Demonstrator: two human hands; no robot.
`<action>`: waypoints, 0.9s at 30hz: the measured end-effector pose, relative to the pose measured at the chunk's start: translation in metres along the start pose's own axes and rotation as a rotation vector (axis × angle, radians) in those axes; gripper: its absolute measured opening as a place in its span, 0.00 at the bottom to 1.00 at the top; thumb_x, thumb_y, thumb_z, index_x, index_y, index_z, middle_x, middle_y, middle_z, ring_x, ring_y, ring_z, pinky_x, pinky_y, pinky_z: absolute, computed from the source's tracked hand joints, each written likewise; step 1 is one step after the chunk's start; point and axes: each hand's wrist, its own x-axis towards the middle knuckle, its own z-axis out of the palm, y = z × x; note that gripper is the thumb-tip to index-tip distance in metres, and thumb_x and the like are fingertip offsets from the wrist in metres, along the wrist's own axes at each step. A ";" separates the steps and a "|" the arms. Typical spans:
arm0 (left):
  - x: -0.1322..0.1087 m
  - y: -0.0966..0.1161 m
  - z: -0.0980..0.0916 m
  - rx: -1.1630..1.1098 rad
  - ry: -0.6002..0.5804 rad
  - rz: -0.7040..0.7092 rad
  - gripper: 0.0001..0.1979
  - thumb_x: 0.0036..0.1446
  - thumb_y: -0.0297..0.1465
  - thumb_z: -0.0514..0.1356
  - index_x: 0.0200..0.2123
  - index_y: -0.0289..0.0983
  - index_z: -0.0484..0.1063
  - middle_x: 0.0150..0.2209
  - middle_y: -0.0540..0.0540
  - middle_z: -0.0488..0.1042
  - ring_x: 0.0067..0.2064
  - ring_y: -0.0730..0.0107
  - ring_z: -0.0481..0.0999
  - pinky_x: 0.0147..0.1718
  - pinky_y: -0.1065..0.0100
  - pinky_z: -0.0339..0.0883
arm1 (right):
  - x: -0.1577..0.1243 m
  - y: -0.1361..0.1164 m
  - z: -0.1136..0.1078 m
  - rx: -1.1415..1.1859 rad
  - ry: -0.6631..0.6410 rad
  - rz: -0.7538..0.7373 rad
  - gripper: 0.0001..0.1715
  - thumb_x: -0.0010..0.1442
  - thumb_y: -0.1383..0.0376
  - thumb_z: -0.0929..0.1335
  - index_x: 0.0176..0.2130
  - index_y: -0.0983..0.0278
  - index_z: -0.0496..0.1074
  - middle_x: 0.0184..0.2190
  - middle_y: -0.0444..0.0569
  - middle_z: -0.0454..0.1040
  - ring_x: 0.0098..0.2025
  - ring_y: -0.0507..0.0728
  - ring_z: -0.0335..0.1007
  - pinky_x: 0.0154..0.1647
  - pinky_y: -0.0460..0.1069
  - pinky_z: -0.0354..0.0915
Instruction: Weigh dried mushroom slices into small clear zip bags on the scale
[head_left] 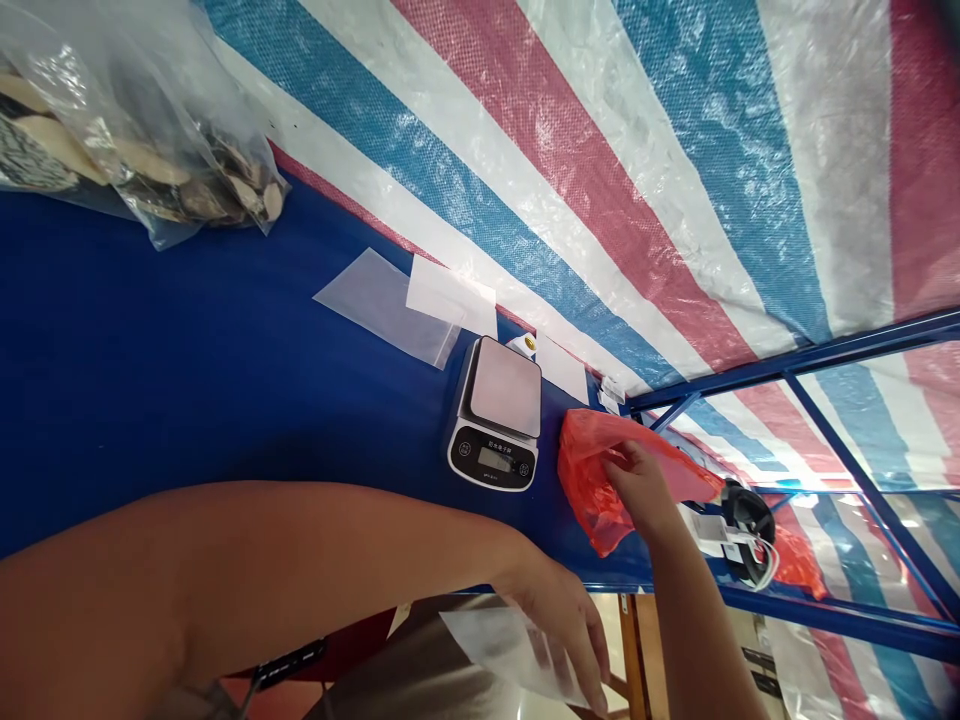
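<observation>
My left hand (564, 612) hangs below the table's front edge with its fingers closed on a clear plastic bag (487, 640); some fingers show blurred through the film. My right hand (641, 485) is at a crumpled red plastic bag (585, 470), its curled fingers on the bag near its opening. What lies inside the red bag is hidden. A white and black digital kitchen scale (507, 385) stands just left of the red bag, its platform bare. Behind the scale's left side lies a flat clear zip bag (386, 305).
A large clear bag of dried brown and pale slices (195, 185) sits at the far left on the blue tabletop (187, 370). White paper sheets (454, 290) lie along the back. A black object with white cable (750, 525) and blue frame bars (870, 490) are at right.
</observation>
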 end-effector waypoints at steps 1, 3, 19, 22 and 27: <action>0.001 0.000 0.000 0.002 0.000 0.001 0.31 0.20 0.18 0.78 0.33 0.39 0.75 0.29 0.57 0.79 0.32 0.76 0.78 0.34 0.75 0.74 | -0.001 -0.001 0.001 0.004 -0.031 -0.003 0.23 0.48 0.56 0.70 0.43 0.63 0.75 0.40 0.53 0.82 0.41 0.62 0.78 0.42 0.54 0.72; 0.003 -0.002 -0.001 0.005 0.004 0.016 0.31 0.21 0.19 0.78 0.34 0.39 0.75 0.29 0.57 0.79 0.32 0.75 0.79 0.33 0.75 0.74 | -0.003 -0.002 0.006 -0.049 -0.064 -0.024 0.21 0.48 0.58 0.70 0.43 0.63 0.75 0.40 0.53 0.82 0.42 0.63 0.79 0.43 0.55 0.72; 0.010 -0.005 -0.005 -0.016 -0.023 0.041 0.29 0.22 0.19 0.78 0.33 0.38 0.77 0.29 0.54 0.79 0.31 0.73 0.80 0.33 0.74 0.74 | 0.003 0.010 0.053 -0.470 0.162 -0.344 0.19 0.64 0.55 0.61 0.45 0.64 0.72 0.50 0.65 0.73 0.53 0.71 0.68 0.55 0.67 0.66; 0.010 -0.007 -0.004 -0.024 -0.022 0.038 0.29 0.22 0.19 0.78 0.33 0.38 0.77 0.29 0.55 0.79 0.32 0.74 0.80 0.33 0.74 0.74 | 0.006 0.010 0.048 -0.453 0.166 -0.353 0.18 0.65 0.56 0.60 0.46 0.64 0.71 0.47 0.62 0.74 0.51 0.69 0.70 0.54 0.65 0.66; 0.011 -0.006 -0.003 -0.053 -0.016 0.026 0.30 0.21 0.17 0.78 0.33 0.38 0.76 0.29 0.54 0.79 0.30 0.73 0.80 0.31 0.74 0.74 | 0.010 0.016 0.043 -0.416 0.177 -0.323 0.16 0.63 0.55 0.62 0.42 0.63 0.70 0.41 0.58 0.75 0.45 0.66 0.72 0.48 0.61 0.69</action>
